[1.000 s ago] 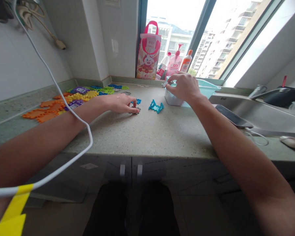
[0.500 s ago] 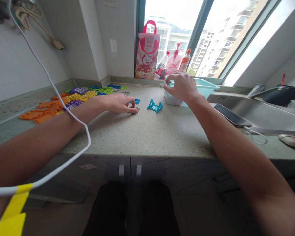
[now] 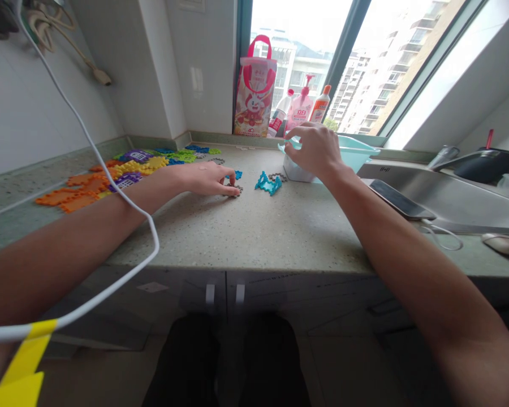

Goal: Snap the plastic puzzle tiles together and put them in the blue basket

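Note:
My left hand [image 3: 210, 178] lies on the speckled counter [image 3: 254, 232], its fingertips pinched on a small grey toothed piece [image 3: 236, 190]. A small blue piece [image 3: 238, 174] sits just behind those fingers. A teal assembled piece [image 3: 267, 183] stands to the right, with another grey piece [image 3: 279, 177] lying beside it. My right hand [image 3: 316, 150] hovers over a white container [image 3: 294, 171] and the rim of a teal bowl [image 3: 358, 151]. Its fingers are curled in a pinch and what they hold is hidden.
Orange, yellow, purple, green and blue flat pieces [image 3: 110, 178] spread over the counter's left. A red gift bag [image 3: 254, 93] and bottles [image 3: 301, 110] stand on the sill. A phone [image 3: 401, 199] lies near the sink [image 3: 449, 198]. A white cable [image 3: 123, 198] crosses my left arm.
A grey piece now lies on the counter beside the teal piece. The grey piece seen at my right fingertips before no longer shows there. My left hand stays put.

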Tool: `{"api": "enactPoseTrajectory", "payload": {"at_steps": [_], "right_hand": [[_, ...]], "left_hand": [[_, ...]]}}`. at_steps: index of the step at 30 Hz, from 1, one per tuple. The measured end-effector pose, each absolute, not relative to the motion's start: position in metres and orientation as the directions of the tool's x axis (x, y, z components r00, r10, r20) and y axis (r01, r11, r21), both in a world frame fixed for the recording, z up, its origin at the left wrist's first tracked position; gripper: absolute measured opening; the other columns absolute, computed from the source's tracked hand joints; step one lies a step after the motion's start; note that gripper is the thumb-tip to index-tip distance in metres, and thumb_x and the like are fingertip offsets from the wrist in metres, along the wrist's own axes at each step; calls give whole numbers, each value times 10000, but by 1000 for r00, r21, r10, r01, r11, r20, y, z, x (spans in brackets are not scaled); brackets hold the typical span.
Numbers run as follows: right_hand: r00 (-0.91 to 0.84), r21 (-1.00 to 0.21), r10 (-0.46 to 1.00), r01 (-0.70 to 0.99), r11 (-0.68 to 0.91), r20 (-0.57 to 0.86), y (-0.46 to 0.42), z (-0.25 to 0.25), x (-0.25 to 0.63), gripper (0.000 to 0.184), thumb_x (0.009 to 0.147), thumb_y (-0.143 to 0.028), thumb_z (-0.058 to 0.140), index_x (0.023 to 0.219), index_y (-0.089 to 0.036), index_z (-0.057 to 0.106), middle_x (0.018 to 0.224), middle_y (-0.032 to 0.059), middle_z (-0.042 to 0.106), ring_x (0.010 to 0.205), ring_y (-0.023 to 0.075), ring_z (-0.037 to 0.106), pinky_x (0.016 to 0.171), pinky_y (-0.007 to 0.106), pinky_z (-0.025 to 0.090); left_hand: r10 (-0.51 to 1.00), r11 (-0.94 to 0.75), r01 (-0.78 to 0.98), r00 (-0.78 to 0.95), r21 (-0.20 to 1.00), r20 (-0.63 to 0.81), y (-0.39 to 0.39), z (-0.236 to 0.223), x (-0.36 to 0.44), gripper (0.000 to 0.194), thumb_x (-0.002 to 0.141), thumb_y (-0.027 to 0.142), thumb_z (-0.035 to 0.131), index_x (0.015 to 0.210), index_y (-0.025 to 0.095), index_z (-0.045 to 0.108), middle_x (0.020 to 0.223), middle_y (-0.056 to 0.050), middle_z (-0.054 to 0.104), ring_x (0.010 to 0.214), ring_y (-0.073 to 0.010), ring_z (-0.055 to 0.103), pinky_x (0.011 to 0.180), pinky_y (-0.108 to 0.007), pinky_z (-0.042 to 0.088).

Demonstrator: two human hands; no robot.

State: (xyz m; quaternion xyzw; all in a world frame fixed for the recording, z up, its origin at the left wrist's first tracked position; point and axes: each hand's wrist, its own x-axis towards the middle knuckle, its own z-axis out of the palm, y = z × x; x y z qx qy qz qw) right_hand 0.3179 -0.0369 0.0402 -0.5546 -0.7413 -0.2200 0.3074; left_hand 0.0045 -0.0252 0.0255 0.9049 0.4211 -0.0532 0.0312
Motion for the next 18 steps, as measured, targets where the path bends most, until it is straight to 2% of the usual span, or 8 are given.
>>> {"api": "enactPoseTrajectory", "payload": {"at_steps": [4, 8, 13, 18], "right_hand": [[-229, -26, 673, 938, 346, 703, -44, 43, 311, 429, 977, -379, 586, 1339, -278, 794, 1225, 109, 786, 1073, 335, 720, 973, 554, 547], [-257, -50, 739, 930, 365, 622, -39, 39, 312, 355, 950, -351, 607, 1198, -281, 852, 1045, 66, 829, 954, 296, 755, 945, 499, 564], [-320, -2, 863, 937, 348, 391, -27, 30, 319, 371, 942, -278, 615, 1216, -244, 863, 1129, 100, 844, 1016, 305, 769, 979, 440, 559], [-314, 66, 949, 948, 312, 16, -22, 25, 324, 386, 900, -193, 638, 1213, -240, 859, 944, 78, 851, 830, 264, 777, 842, 375, 576]], "left_hand": [[751, -653, 757, 650, 20, -116, -25, 25, 4, 790, 925, 861, 489, 1415, 274, 689, 1169, -113, 786, 1031, -310, 718, 864, -358, 458], [747, -658, 753, 656, 27, -108, -24, 25, 3, 780, 926, 857, 496, 1404, 275, 699, 1158, -111, 791, 1020, -307, 720, 864, -361, 461], [745, -660, 751, 659, 30, -100, -22, 24, 2, 773, 923, 861, 502, 1395, 282, 698, 1150, -103, 794, 1022, -300, 719, 862, -351, 459], [744, -662, 749, 661, 30, -100, -23, 23, 2, 760, 926, 848, 500, 1381, 271, 696, 1156, -105, 792, 1018, -299, 717, 843, -350, 456]]}}
